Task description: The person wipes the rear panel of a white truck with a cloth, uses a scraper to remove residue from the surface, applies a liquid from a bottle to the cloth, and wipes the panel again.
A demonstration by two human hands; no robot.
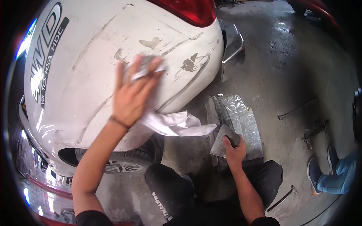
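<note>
My left hand (pixel 132 94) is on the white car body panel (pixel 102 71), its spread fingers pressing a white cloth (pixel 177 124) to the surface. Motion blurs the fingertips, and the cloth's loose end hangs down to the right. Around the hand, the paint shows dark scuffed lines and bare grey-brown patches (pixel 189 63). Low on the right, away from the panel, my right hand (pixel 235 150) grips a grey sheet like sandpaper (pixel 218 145), thumb on top. A darker piece (pixel 231 138) shows beside the thumb; whether it is separate I cannot tell.
Below the panel is the car's wheel (pixel 122 166). A silver foil-faced mat (pixel 245 120) lies on the concrete floor behind my right hand. The red tail light (pixel 192 11) is at the top. Another person's shoes (pixel 315 173) stand at the right, near dark strips (pixel 281 199).
</note>
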